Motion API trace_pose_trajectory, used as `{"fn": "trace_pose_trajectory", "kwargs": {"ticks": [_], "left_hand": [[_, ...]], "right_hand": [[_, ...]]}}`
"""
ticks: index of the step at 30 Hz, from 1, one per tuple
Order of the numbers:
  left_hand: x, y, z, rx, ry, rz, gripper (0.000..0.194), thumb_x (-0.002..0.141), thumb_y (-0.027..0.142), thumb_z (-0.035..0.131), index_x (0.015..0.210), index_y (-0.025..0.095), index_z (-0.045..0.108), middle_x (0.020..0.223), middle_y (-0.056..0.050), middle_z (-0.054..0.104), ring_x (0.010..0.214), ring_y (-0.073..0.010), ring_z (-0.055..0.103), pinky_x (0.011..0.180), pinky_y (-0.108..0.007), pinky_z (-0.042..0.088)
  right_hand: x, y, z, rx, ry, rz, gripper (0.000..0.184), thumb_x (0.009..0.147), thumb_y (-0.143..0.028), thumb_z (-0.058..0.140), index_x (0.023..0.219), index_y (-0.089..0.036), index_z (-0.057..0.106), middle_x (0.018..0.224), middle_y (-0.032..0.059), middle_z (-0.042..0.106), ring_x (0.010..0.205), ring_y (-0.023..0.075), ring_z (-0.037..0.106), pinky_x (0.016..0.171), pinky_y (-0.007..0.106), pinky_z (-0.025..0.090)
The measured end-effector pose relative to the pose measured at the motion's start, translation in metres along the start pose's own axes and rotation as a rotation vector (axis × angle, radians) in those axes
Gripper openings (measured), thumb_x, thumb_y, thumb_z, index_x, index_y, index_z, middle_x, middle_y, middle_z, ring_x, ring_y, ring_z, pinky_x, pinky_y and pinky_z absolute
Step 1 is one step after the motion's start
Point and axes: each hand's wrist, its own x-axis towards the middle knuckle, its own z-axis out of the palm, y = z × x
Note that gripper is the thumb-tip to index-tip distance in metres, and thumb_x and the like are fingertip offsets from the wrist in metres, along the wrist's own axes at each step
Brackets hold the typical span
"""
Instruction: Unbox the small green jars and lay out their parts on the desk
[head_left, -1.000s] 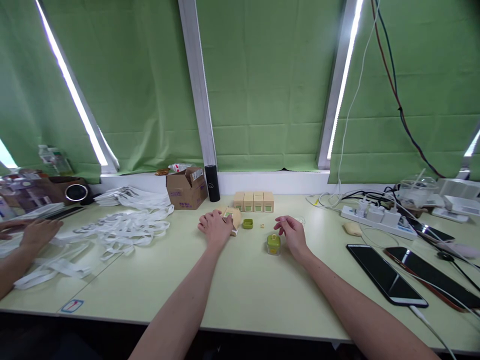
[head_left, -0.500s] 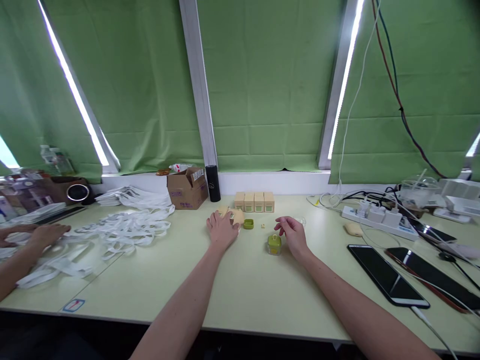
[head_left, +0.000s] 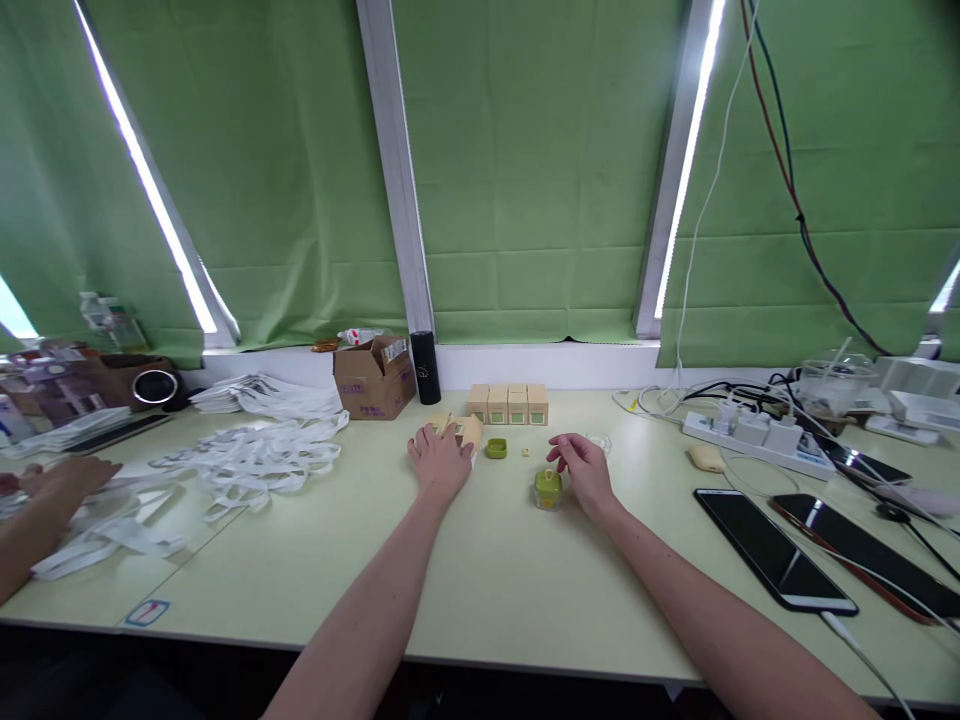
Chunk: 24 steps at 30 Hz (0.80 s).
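Desk (head_left: pixel 510 590) carries all items under review. Left grip (head_left: pixel 441 462) lies palm down with fingers spread wide over tan carton pieces (head_left: pixel 471 432), which show beyond its fingertips and at its right edge. Whether it presses on them or merely rests there cannot be told. Right grip (head_left: pixel 585 468) is loosely curled, with a narrow gap between thumb and fingers and nothing seen in it.

A clear jar with a green lid (head_left: pixel 547 490) stands upright just left of the right grip and slightly nearer the wearer. Between the two grips are a small green tray (head_left: pixel 496 449), just right of the left grip, and a tiny pale-yellow piece (head_left: pixel 525 453), nearer the right grip. A clear round piece (head_left: pixel 602 441) lies just beyond the right grip, partly hidden by it.

Four tan boxes (head_left: pixel 517 405) stand side by side beyond both grips. Past the left grip, to its left, are an open brown cardboard box (head_left: pixel 371 378) and an upright black cylinder (head_left: pixel 425 367). White straps (head_left: pixel 262 462) lie in a tangle well left of the left grip; a co-worker's hand (head_left: pixel 79 472) is at their far end. Well right of the right grip are a black smartphone (head_left: pixel 772 548) and a white power strip (head_left: pixel 757 446).
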Motion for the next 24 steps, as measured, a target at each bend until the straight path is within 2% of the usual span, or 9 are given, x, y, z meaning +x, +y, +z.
{"fn": "trace_pose_trajectory", "kwargs": {"ticks": [7,10,13,15,17,19,21,24], "left_hand": [[-0.001,0.001,-0.002,0.009,0.026,-0.002,0.050,0.091,0.047,0.060,0.134,0.023,0.063,0.141,-0.021,0.052,0.137,-0.0386,0.040,0.117,-0.057,0.020],[-0.002,0.002,-0.003,-0.023,0.073,0.017,0.053,0.091,0.046,0.060,0.137,0.020,0.061,0.143,-0.023,0.049,0.139,-0.0393,0.038,0.118,-0.059,0.020],[-0.001,0.005,-0.004,-0.115,0.158,0.058,0.049,0.092,0.038,0.058,0.137,0.020,0.059,0.146,-0.022,0.047,0.141,-0.0384,0.037,0.118,-0.060,0.021],[-0.003,0.010,-0.008,-0.233,0.174,0.138,0.045,0.091,0.029,0.057,0.134,0.021,0.059,0.144,-0.019,0.048,0.139,-0.0359,0.040,0.117,-0.057,0.026],[-0.009,0.017,-0.015,-0.382,0.122,0.292,0.047,0.087,0.020,0.055,0.133,0.021,0.057,0.139,-0.016,0.051,0.134,-0.0321,0.046,0.115,-0.052,0.032],[-0.018,0.026,-0.024,-0.509,0.016,0.483,0.054,0.082,0.013,0.053,0.135,0.023,0.055,0.137,-0.013,0.053,0.133,-0.0299,0.047,0.115,-0.051,0.033],[-0.030,0.036,-0.033,-0.611,-0.126,0.646,0.064,0.077,0.008,0.052,0.138,0.026,0.050,0.139,-0.012,0.053,0.136,-0.0293,0.044,0.115,-0.049,0.035],[-0.046,0.049,-0.043,-0.664,-0.335,0.792,0.078,0.067,0.006,0.052,0.141,0.029,0.047,0.138,-0.008,0.056,0.135,-0.0294,0.044,0.114,-0.050,0.035]], "right_hand": [[-0.001,-0.003,0.002,0.003,0.005,-0.002,0.052,0.082,-0.071,0.063,0.086,-0.019,0.071,0.073,0.0062,0.071,0.061,0.0174,0.057,0.063,0.033,0.048],[-0.002,-0.005,0.002,0.006,0.013,-0.004,0.052,0.082,-0.071,0.063,0.085,-0.019,0.071,0.073,0.0065,0.071,0.061,0.0176,0.057,0.063,0.033,0.048],[-0.001,-0.004,0.000,-0.002,0.018,-0.008,0.051,0.084,-0.069,0.062,0.087,-0.019,0.071,0.074,0.0068,0.072,0.062,0.0175,0.057,0.063,0.032,0.048],[0.001,-0.002,-0.001,-0.012,0.029,-0.010,0.049,0.085,-0.067,0.061,0.088,-0.019,0.071,0.075,0.0066,0.072,0.062,0.0171,0.056,0.063,0.032,0.048],[0.002,0.000,-0.003,-0.020,0.041,-0.009,0.049,0.086,-0.067,0.060,0.088,-0.019,0.071,0.075,0.0060,0.071,0.060,0.0166,0.056,0.063,0.032,0.048],[0.004,0.004,-0.005,-0.028,0.047,0.007,0.050,0.085,-0.068,0.060,0.087,-0.020,0.070,0.070,0.0042,0.069,0.056,0.0159,0.054,0.058,0.031,0.046],[0.006,0.009,-0.007,-0.042,0.049,0.033,0.050,0.083,-0.069,0.060,0.086,-0.020,0.070,0.062,0.0009,0.063,0.050,0.0151,0.050,0.052,0.030,0.041],[0.008,0.017,-0.008,-0.082,0.038,0.075,0.047,0.083,-0.066,0.059,0.082,-0.020,0.068,0.051,-0.0033,0.053,0.044,0.0145,0.042,0.046,0.029,0.033]]}}
